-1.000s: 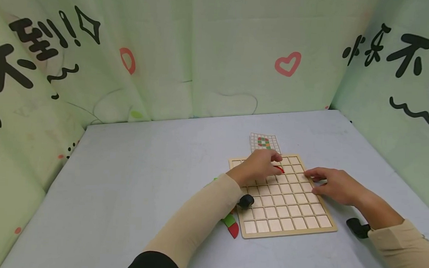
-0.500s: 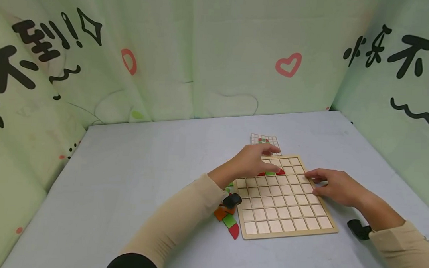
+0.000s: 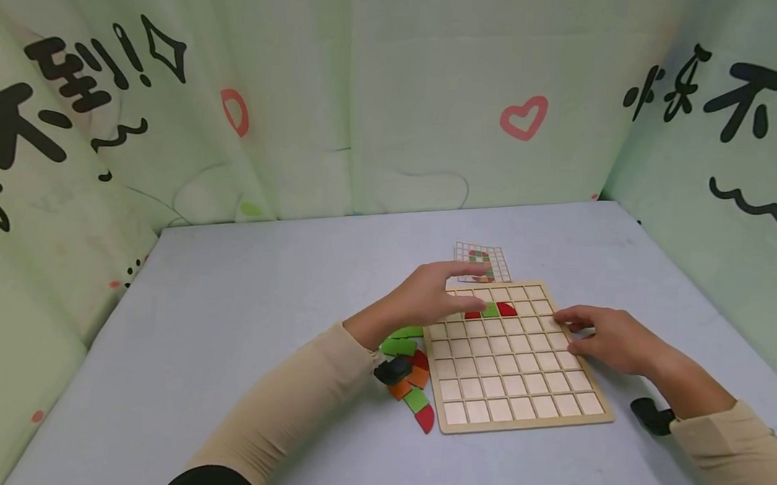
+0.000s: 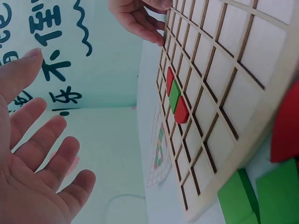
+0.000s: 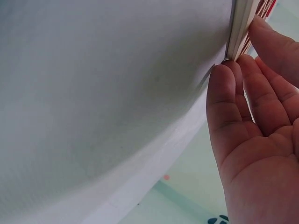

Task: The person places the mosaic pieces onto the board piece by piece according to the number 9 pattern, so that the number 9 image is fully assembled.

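Observation:
My left hand (image 3: 435, 291) hovers over the left part of the wooden grid board (image 3: 524, 427), fingers extended and thumb apart, holding nothing. In the left wrist view its palm and spread fingers show beside the board. A green square piece (image 3: 490, 310) sits in the grid between two red rounded-corner pieces, the right red piece (image 3: 506, 309) fully visible and the left one partly behind my thumb. At the board's right edge rests my right hand (image 3: 608, 339). Its thumb and fingertips touch the rim in the right wrist view, with the fingers only slightly bent.
Left of the board lie loose green pieces (image 3: 398, 347), orange pieces (image 3: 418, 377) and red pieces (image 3: 425, 418), partly behind the left wrist camera (image 3: 392, 371). A printed pattern card (image 3: 500, 258) lies beyond the board's far edge. Light green cloth walls (image 3: 394, 112) surround the white table (image 3: 282, 303).
My left hand has drawn back leftward from the grid, uncovering the red, green and red row and the loose pieces beside the board. My right hand has stayed at the rim.

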A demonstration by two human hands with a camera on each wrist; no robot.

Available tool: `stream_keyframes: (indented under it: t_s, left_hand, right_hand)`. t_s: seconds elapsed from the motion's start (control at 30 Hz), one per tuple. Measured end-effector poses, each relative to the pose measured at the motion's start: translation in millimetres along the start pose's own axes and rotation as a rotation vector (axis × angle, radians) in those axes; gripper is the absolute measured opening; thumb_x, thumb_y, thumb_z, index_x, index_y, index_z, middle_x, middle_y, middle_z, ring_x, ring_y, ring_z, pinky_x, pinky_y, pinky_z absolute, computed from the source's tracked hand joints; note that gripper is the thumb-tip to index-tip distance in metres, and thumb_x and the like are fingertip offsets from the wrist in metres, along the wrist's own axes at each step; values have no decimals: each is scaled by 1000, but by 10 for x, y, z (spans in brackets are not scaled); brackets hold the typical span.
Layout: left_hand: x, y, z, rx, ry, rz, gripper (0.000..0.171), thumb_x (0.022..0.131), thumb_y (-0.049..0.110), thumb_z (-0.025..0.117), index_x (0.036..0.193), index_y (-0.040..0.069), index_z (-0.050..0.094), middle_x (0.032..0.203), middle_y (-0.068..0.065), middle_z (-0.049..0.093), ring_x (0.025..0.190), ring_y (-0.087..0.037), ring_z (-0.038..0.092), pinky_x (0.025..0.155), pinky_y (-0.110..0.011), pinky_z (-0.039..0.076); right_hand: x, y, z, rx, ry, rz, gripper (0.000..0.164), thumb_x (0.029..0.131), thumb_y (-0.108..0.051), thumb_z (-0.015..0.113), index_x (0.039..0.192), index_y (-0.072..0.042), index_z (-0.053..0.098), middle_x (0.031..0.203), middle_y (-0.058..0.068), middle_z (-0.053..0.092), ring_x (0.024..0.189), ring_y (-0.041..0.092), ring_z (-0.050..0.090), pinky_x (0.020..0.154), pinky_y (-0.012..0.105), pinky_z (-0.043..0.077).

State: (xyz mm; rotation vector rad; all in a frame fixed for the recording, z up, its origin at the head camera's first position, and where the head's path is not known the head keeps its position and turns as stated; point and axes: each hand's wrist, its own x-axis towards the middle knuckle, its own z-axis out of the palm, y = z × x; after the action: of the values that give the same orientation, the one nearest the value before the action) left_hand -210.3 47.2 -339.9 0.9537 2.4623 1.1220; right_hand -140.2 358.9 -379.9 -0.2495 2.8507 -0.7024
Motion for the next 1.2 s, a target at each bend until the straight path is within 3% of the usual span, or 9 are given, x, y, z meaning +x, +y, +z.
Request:
stream_keyframes:
  t_s: [0.2,0.43,0.6,0.8,1.2]
  left_hand:
    - [-112,-114,-62,-13,12,-7,55,93,35,73,144,23,56,147,5,51,139,-14,40,109,-38,38]
    - [-266,-240,-96,-27,41,-78,54,92,32,74,143,24,57,147,5,50,138,-17,42,109,-42,39]
    - [-348,-356,-121,-31,56,-75,55,91,30,75,142,22,57,147,5,50,136,-18,43,108,-43,39]
    - [-423,-481,-147,-41,52,-91,52,91,25,76,140,20,59,146,2,51,134,-22,45,105,-46,42]
    - [-505,-734,-172,-54,74,-194,45,88,26,77,131,17,66,132,0,60,125,-25,52,102,-44,45]
  right_hand:
    - [-1,-4,-3,0,1,-5,49,86,-10,74,131,4,59,120,26,63,113,46,57,90,61,46]
    - [2,2,3,2,-7,-4,49,86,-10,74,131,4,59,120,26,63,112,46,58,89,60,47]
    - [2,6,4,-1,-4,-10,49,86,-10,74,131,4,59,119,25,63,110,45,59,89,59,47]
    - [5,7,2,-3,-1,-15,49,86,-10,74,130,4,59,118,25,64,110,45,59,89,59,47]
    - [1,11,-8,-3,2,-24,49,86,-11,75,130,3,60,118,23,64,110,43,60,89,57,48]
